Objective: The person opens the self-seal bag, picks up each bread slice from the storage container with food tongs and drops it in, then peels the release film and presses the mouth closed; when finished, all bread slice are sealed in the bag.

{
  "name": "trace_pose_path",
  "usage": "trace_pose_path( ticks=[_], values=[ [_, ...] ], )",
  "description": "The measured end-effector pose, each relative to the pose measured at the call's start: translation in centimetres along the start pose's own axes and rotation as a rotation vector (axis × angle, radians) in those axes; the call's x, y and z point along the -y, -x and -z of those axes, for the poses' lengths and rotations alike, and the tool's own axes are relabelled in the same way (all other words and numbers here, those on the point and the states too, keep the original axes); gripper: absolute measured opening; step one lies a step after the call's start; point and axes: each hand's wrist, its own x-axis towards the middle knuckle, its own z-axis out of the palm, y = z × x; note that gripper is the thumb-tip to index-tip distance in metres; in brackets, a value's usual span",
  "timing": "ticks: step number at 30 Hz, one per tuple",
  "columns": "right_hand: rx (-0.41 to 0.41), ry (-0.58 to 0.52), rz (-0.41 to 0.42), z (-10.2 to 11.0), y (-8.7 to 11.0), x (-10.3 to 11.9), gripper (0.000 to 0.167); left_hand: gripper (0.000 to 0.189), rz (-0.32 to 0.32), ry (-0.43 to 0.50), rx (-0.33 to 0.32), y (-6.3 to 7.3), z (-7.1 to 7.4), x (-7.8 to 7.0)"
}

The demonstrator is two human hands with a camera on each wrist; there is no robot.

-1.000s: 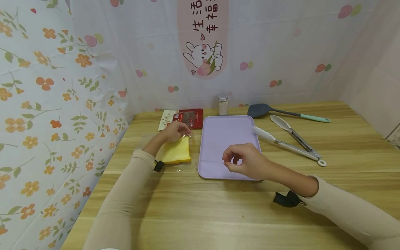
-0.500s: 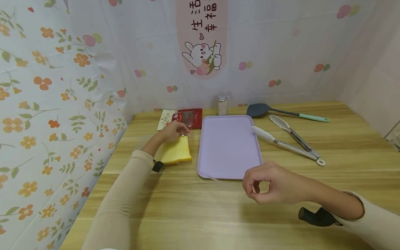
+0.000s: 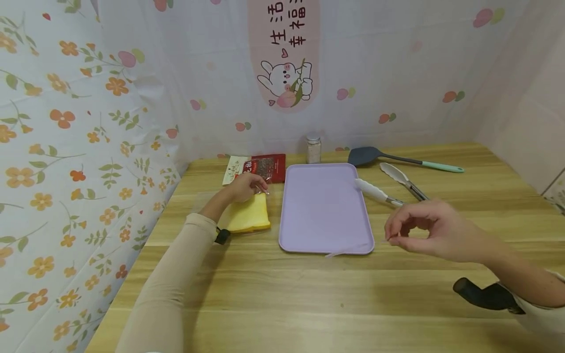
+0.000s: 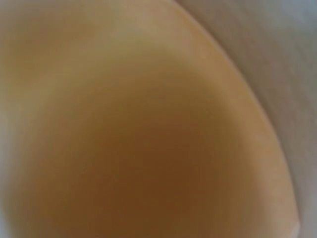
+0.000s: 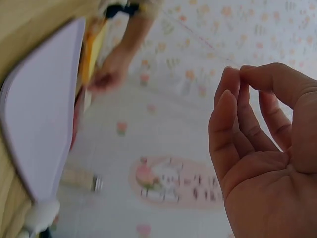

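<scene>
A yellow slice shaped like toast (image 3: 248, 214) lies in a clear plastic bag at the left of the table. My left hand (image 3: 243, 188) is over the bag's far end, fingers curled at its edge where the plastic glints. The left wrist view is only an orange-brown blur. My right hand (image 3: 430, 230) pinches the end of a thin clear plastic strip (image 3: 347, 250) between thumb and forefinger. That strip trails left over the near edge of the lilac tray (image 3: 324, 206). In the right wrist view, the thumb and fingertips of my right hand (image 5: 267, 129) meet.
Behind the left hand lies a red and cream food packet (image 3: 273, 166). A small lidded jar (image 3: 314, 148) stands behind the tray. A dark spatula (image 3: 366, 155) with a mint handle lies at back right. Tongs (image 3: 375, 191) touch the tray's right edge, partly hidden by my right hand.
My right hand has moved right, away from the bag, first toward me and then slightly back up, drawing the clear strip across the tray's front. The left hand has stayed in place.
</scene>
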Motion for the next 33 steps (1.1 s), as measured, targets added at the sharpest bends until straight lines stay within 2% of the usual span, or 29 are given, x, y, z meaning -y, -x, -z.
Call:
trace_pose_path(
  ticks=[3, 6, 10, 13, 15, 19, 24, 27, 31, 33],
  values=[
    [-0.075, 0.028, -0.048, 2.1, 1.6, -0.2, 0.025, 0.032, -0.008, 0.0, 0.001, 0.0, 0.0, -0.1],
    [-0.135, 0.048, -0.142, 3.9, 3.6, -0.5, 0.029, 0.03, -0.012, 0.005, 0.004, 0.1, 0.0, -0.2],
    [-0.191, 0.173, -0.299, 6.0, 6.7, -1.0, 0.036, 0.027, -0.005, 0.012, 0.006, 0.1, 0.0, -0.3],
    [-0.237, 0.298, -0.415, 7.3, 9.1, -1.4, 0.036, 0.025, 0.003, 0.008, 0.006, 0.2, 0.1, -0.4],
    [-0.256, 0.339, -0.477, 8.1, 10.5, -1.7, 0.034, 0.024, 0.013, -0.008, 0.0, 0.2, 0.1, -0.5],
    [-0.245, 0.379, -0.562, 9.4, 13.1, -2.5, 0.03, 0.023, 0.032, -0.039, -0.005, 0.3, 0.2, -0.4],
    [-0.22, 0.433, -0.69, 10.8, 16.0, -3.1, 0.023, 0.021, 0.058, -0.03, 0.013, 0.2, 0.0, -0.4],
    [-0.165, 0.436, -0.758, 11.7, 17.5, -3.3, 0.019, 0.022, 0.069, -0.033, 0.016, 0.1, -0.1, -0.3],
    [-0.058, 0.413, -0.85, 12.7, 18.4, -3.2, 0.027, 0.023, 0.073, -0.045, 0.013, 0.1, 0.0, -0.2],
    [-0.027, 0.447, -0.896, 12.8, 18.1, -2.9, 0.027, 0.023, 0.069, -0.054, 0.018, 0.1, 0.0, -0.3]
  ],
)
